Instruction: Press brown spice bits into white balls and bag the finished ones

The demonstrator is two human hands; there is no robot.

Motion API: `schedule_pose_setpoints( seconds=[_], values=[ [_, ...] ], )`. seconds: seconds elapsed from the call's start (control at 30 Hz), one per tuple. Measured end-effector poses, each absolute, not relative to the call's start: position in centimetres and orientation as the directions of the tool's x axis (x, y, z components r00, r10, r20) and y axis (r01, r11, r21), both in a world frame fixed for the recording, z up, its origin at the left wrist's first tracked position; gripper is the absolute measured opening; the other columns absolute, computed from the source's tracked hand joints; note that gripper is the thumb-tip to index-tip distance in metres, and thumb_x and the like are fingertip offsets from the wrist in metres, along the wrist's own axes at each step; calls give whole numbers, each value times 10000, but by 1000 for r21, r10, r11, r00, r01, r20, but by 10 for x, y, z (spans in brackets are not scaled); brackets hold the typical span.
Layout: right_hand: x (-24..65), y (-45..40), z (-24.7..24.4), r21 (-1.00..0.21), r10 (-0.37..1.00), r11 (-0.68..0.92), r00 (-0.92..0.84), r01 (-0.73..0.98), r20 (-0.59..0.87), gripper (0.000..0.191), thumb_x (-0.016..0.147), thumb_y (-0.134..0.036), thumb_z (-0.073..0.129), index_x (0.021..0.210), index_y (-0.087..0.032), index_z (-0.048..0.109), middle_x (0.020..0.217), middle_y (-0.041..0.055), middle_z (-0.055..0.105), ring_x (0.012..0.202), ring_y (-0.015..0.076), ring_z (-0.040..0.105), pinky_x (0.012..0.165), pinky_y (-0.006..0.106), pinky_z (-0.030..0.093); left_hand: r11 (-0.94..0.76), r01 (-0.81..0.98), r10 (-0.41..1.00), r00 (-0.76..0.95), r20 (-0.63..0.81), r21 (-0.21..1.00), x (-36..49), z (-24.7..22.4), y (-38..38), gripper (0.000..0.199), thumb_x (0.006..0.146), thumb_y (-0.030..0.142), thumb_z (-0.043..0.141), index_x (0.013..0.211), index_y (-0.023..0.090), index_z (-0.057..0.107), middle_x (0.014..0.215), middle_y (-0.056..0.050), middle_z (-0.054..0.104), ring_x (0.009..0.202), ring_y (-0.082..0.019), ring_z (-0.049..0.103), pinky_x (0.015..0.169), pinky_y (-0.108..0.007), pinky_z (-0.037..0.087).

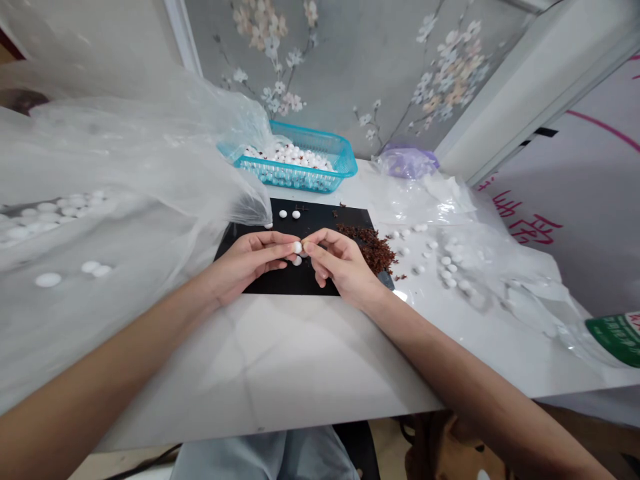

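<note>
A: Where to look first?

B: At the centre, above a flat black rectangular board (265, 283) on a glossy white bench (240, 360): a small round white ball (297, 247), held up between two bare hands.

A: Held how?

B: Pinched from the left by thumb and fingers (275, 253) of the left hand (247, 259). At the opposite edge, thumb and forefinger of the right hand (345, 263) drawn tip to tip, touching the ball or very nearly; impossible to tell about anything tiny gripped between.

A: And close by?

B: Directly below the fingertips, a loose white ball (297, 261). Farther back on the board, a pair of white balls (296, 215). Just beside the right hand, a reddish-brown heap of small spiky pieces (375, 250). Beyond the board, a translucent blue plastic basket (320, 189) of brown-flecked white balls. To the left, a large clear plastic bag (150, 167) with more inside.

A: Any advice for this fine two-handed work?

B: Pinch lightly but steadily with the left; a probably slippery surface, likely to roll under uneven pressure. Move only the right fingertips, in small motions. Stay low over the board, to catch a drop. Avoid brushing the loose ball underneath.
</note>
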State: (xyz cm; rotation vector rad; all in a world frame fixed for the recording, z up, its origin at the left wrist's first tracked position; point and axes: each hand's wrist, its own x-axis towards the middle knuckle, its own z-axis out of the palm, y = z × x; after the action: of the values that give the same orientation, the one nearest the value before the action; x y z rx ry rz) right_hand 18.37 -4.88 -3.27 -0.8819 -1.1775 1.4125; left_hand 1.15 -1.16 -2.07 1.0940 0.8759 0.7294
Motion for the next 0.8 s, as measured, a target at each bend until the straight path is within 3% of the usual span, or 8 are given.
schedule_pose_setpoints(
  seconds=[0.27,0.47,0.8],
  values=[
    [183,-50,-34,-958,977,33,-192,-286,91,215,749,-354,684,797,-184,562,533,-93,421,426,33,334,366,149,389,295,-94,841,497,-212,951,11,-23,-11,125,685,281,753,783,206,727,771,-3,705,760,-89,627,728,-171,481],
    [183,-49,-32,-958,976,1,-208,-285,63,249,716,-352,709,823,-195,548,618,-93,408,415,14,285,325,135,320,320,-124,827,520,-213,939,11,-20,-12,119,676,278,762,768,207,737,746,8,707,731,-70,626,704,-136,488],
    [191,-46,-21,-995,977,30,-206,-96,49,324,678,-429,723,751,-186,522,599,-83,416,407,10,236,343,180,178,274,-84,832,520,-193,958,11,-19,-11,123,683,306,751,783,237,734,758,24,711,721,-67,626,682,-136,488]
  ],
)
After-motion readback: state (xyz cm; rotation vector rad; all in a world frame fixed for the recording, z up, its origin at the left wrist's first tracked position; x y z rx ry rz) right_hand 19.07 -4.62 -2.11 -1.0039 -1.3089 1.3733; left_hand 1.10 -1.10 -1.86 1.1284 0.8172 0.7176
